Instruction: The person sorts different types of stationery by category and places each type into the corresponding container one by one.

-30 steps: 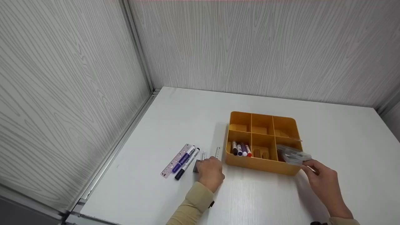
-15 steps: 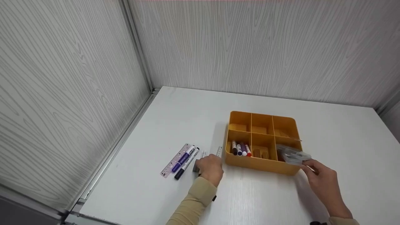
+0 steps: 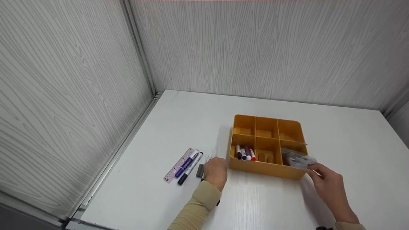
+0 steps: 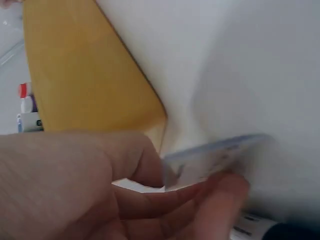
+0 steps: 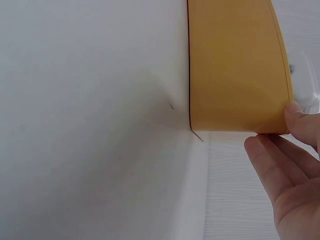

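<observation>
My left hand pinches a thin clear ruler between thumb and fingers; in the head view only its end shows above the knuckles. To the right, my right hand grips the near right corner of a yellow compartment box, thumb at the rim and fingers round the outer side. A clear plastic case sits tilted in the near right compartment, close to that thumb. Several markers stand in the near left compartment. Left of my left hand lies a small dark grey block.
A pink ruler, a purple marker and a black-capped white marker lie on the white table at the left. Other thin pieces beside the left hand are partly hidden. Wood-grain panels rise behind and at the left.
My left hand has drawn back slightly and tilted the clear ruler up off the table. More of the grey block shows beside it. My right hand keeps its hold on the box.
</observation>
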### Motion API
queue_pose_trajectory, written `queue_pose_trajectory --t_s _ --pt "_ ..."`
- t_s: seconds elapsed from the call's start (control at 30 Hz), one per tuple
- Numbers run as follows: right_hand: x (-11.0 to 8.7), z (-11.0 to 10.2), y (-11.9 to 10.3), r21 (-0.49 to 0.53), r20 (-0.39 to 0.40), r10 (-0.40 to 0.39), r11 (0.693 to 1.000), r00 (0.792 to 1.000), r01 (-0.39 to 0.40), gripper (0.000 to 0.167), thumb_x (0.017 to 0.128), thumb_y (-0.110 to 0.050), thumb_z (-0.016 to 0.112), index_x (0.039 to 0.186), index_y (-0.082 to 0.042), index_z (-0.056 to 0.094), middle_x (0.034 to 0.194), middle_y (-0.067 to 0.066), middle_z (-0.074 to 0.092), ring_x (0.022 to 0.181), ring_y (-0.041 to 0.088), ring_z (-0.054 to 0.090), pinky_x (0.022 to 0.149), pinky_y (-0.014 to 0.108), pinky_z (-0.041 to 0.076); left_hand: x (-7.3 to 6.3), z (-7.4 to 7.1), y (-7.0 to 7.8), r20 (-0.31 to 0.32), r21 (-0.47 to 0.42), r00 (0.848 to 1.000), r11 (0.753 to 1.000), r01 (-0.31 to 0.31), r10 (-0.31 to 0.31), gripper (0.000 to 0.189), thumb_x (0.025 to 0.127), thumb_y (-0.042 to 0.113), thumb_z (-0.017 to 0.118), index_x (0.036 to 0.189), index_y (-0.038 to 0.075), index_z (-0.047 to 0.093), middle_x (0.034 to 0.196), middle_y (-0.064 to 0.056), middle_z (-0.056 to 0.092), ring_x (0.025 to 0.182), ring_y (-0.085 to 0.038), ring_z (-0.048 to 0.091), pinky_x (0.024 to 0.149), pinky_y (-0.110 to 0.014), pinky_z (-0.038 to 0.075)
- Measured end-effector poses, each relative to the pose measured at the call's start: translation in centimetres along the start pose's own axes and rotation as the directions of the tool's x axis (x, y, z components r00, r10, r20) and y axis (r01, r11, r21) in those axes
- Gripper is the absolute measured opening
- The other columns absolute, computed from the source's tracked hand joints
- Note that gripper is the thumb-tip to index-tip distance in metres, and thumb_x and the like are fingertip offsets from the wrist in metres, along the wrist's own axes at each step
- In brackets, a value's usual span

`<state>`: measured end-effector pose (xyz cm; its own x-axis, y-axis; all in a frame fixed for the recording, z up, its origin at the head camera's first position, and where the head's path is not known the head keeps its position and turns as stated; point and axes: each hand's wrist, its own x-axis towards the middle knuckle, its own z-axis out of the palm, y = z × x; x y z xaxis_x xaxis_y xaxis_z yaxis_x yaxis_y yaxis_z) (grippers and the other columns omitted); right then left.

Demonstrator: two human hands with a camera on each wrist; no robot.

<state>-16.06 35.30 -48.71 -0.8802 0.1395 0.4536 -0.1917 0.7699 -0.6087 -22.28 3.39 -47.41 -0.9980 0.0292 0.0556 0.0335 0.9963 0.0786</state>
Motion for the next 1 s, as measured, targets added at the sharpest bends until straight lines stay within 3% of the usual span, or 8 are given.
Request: queue_pose_trajectory --t_s 0.07,0.2,0.33,0.47,0.63,0.77,0.87,1.0 --pt "0.0 0.0 -0.1 0.0 0.006 0.005 1.0 1.0 -0.005 0.013 0.083 0.004 0.075 0.095 -0.002 0.071 0.11 0.022 0.073 0.106 0.028 0.068 0.076 -0.002 0.042 -0.3 -0.6 -0.1 -0.029 -0.004 0.999 1.0 -0.018 0.018 0.011 0.085 0.002 0.072 0.078 0.009 0.077 0.077 -0.004 0.074 0.073 -0.019 0.071 0.06 -0.032 0.057" --pt "0.0 0.0 -0.1 0.002 0.007 0.009 1.0 1.0 -0.009 0.012 0.084 0.003 0.074 0.094 -0.002 0.071 0.111 0.022 0.072 0.105 0.031 0.068 0.077 -0.002 0.042 0.0 -0.5 -0.5 -0.074 -0.019 0.997 0.999 -0.034 0.033 0.013 0.085 0.0 0.07 0.077 0.008 0.076 0.076 -0.006 0.073 0.072 -0.021 0.072 0.058 -0.033 0.057" --pt "0.0 0.0 -0.1 0.008 0.001 0.007 1.0 1.0 -0.007 0.012 0.083 0.003 0.075 0.093 -0.003 0.071 0.107 0.018 0.074 0.105 0.002 0.066 0.077 -0.002 0.042 0.4 -1.0 -0.9 -0.072 -0.055 0.996 0.997 -0.058 0.054 0.013 0.086 -0.001 0.067 0.078 0.006 0.074 0.077 -0.008 0.072 0.073 -0.025 0.071 0.059 -0.035 0.057" --pt "0.0 -0.1 0.0 0.029 -0.005 0.004 1.0 1.0 -0.004 0.012 0.083 0.003 0.075 0.093 -0.003 0.071 0.105 0.017 0.074 0.1 -0.026 0.045 0.076 -0.002 0.042 0.9 -1.9 -1.3 -0.102 -0.05 0.992 0.995 -0.083 0.078 0.009 0.086 -0.001 0.068 0.078 0.004 0.069 0.076 -0.008 0.068 0.071 -0.026 0.07 0.058 -0.037 0.057" --pt "0.0 -0.1 0.1 0.038 -0.01 -0.003 0.999 1.0 0.003 0.012 0.083 0.004 0.074 0.093 -0.001 0.071 0.105 0.019 0.074 0.099 -0.029 0.043 0.076 -0.002 0.042 1.6 -2.8 -1.4 -0.172 -0.081 0.983 0.994 -0.074 0.059 0.005 0.09 -0.001 0.065 0.088 0.001 0.061 0.077 -0.011 0.07 0.071 -0.028 0.071 0.059 -0.037 0.057" --pt "0.0 -0.1 0.2 0.035 -0.025 -0.018 0.999 1.0 0.019 0.012 0.082 0.006 0.074 0.092 0.0 0.071 0.101 0.019 0.075 0.098 -0.029 0.044 0.076 -0.002 0.042 1.8 -3.5 -1.3 -0.213 -0.101 0.974 0.989 -0.106 0.083 0.006 0.092 0.0 0.063 0.094 0.001 0.058 0.079 -0.014 0.072 0.069 -0.029 0.072 0.057 -0.038 0.057" --pt "0.0 0.0 0.3 0.031 -0.032 -0.023 0.999 0.999 0.024 0.012 0.082 0.006 0.074 0.091 0.0 0.07 0.099 0.017 0.075 0.098 -0.029 0.044 0.076 -0.003 0.042 1.8 -4.0 -1.2 -0.225 -0.086 0.967 0.986 -0.141 0.119 0.01 0.092 -0.001 0.063 0.098 0.002 0.057 0.078 -0.015 0.072 0.067 -0.03 0.071 0.056 -0.039 0.057" --pt "0.0 0.1 0.2 0.025 -0.025 -0.006 1.0 1.0 0.007 0.013 0.082 0.006 0.075 0.092 -0.001 0.071 0.101 0.017 0.075 0.098 -0.029 0.044 0.076 -0.003 0.041 2.2 -4.8 -0.8 -0.176 -0.075 0.974 0.984 -0.161 0.146 0.017 0.091 -0.002 0.063 0.106 0.002 0.056 0.082 -0.016 0.071 0.071 -0.03 0.07 0.059 -0.039 0.057"
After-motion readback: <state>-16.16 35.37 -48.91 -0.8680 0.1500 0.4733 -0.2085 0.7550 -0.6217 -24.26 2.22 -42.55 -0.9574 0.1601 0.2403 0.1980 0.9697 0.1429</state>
